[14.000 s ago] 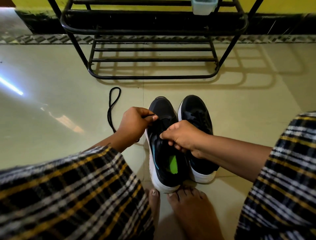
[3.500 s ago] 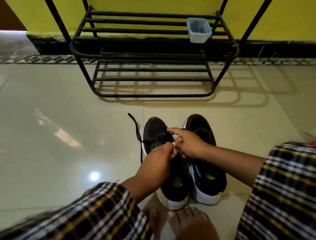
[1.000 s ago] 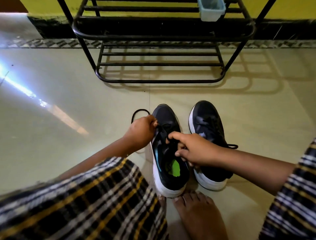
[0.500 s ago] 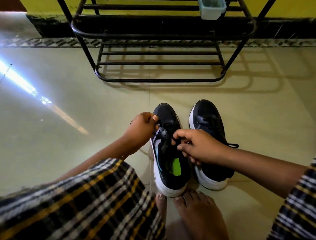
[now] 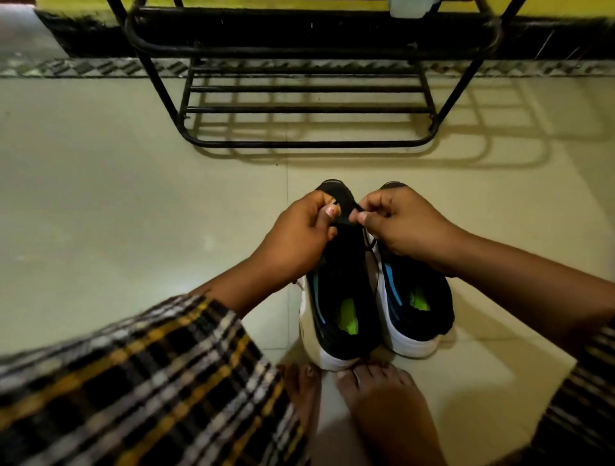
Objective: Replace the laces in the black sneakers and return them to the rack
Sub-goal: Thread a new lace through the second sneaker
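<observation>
Glossy tiled floor (image 5: 100,199), black metal rack (image 5: 306,143), checked woven cloth (image 5: 149,382)

Item count, head view:

- Black sneakers: two, a left sneaker (image 5: 336,299) and a right sneaker (image 5: 416,309), side by side on the floor.
- Black lace (image 5: 347,218): one visible.
- Hands: two, the left hand (image 5: 296,239) and the right hand (image 5: 406,226).
- Bare feet: two, a left foot (image 5: 304,395) and a right foot (image 5: 386,409).
- Metal shoe rack (image 5: 309,109): one.
- Pale plastic container (image 5: 412,8) on the rack: one, partly cropped.

Glossy pale tiled floor (image 5: 133,199), yellow wall (image 5: 266,3), perhaps dark skirting (image 5: 332,36)
</observation>
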`<state>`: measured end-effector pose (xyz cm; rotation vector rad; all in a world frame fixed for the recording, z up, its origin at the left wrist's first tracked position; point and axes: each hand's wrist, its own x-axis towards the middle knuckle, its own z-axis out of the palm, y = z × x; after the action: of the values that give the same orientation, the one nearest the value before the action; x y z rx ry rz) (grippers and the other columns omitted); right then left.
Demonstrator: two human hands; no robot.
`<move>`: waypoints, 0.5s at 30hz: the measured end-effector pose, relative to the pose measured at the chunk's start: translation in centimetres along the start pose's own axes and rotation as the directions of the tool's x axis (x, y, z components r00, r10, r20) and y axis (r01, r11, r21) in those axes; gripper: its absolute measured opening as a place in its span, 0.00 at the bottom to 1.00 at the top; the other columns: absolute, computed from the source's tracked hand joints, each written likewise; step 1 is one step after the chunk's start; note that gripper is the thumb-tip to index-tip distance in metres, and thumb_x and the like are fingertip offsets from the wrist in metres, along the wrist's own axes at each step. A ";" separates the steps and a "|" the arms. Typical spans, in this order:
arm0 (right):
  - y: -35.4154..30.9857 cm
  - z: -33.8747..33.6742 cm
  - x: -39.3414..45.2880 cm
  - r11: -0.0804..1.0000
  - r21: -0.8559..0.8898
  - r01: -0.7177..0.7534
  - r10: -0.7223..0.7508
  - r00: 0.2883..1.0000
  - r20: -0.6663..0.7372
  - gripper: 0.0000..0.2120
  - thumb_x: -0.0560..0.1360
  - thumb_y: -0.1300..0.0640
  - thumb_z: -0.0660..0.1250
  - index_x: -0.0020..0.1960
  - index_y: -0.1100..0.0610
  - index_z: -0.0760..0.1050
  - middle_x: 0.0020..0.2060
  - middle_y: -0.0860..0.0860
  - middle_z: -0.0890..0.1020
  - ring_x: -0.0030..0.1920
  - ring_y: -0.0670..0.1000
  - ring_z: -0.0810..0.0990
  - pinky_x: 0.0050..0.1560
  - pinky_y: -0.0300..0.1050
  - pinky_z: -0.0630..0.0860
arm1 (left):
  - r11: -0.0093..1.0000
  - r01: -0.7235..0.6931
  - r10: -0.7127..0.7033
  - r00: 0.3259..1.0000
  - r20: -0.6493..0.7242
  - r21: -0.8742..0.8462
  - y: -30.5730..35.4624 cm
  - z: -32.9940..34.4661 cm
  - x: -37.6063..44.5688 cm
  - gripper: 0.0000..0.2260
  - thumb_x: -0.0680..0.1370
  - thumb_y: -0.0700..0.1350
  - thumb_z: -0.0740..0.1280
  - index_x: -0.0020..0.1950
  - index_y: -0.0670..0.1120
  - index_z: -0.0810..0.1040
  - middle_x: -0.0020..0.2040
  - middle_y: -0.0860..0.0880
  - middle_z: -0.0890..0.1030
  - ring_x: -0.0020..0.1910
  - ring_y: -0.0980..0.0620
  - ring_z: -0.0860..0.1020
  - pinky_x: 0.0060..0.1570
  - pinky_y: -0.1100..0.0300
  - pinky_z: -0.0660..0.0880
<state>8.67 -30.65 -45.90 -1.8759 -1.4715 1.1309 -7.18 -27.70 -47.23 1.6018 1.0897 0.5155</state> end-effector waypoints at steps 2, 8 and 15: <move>0.2 -0.2 0.1 1.000 0.006 -0.020 0.020 1.000 -0.014 0.08 0.79 0.62 0.61 0.48 0.64 0.78 0.20 0.46 0.70 0.18 0.40 0.67 0.21 0.28 0.62 | 0.998 -0.007 0.006 1.000 0.016 0.055 -0.2 0.1 -0.1 0.08 0.82 0.43 0.56 0.44 0.46 0.71 0.30 0.54 0.71 0.26 0.61 0.68 0.33 0.63 0.66; 0.4 -0.9 0.5 0.993 -0.119 0.023 -0.036 0.993 -0.112 0.08 0.78 0.62 0.61 0.56 0.54 0.73 0.29 0.54 0.76 0.21 0.40 0.70 0.23 0.28 0.63 | 0.943 -0.011 0.014 1.000 -0.005 0.333 -0.5 -0.9 0.2 0.06 0.81 0.44 0.58 0.47 0.48 0.73 0.36 0.49 0.79 0.33 0.52 0.74 0.39 0.59 0.71; -3.4 -5.2 -0.5 0.997 0.065 0.050 -0.040 0.988 -0.151 0.04 0.79 0.62 0.61 0.48 0.57 0.75 0.35 0.52 0.82 0.25 0.42 0.74 0.28 0.36 0.71 | 0.814 -0.122 0.209 0.974 -0.090 0.567 2.7 -4.7 0.4 0.03 0.78 0.47 0.66 0.47 0.51 0.80 0.50 0.51 0.78 0.47 0.52 0.76 0.46 0.60 0.73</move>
<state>11.19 -29.61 -40.31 -1.8290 -1.3678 0.9849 -9.58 -24.87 -43.28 2.2206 1.2973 0.4572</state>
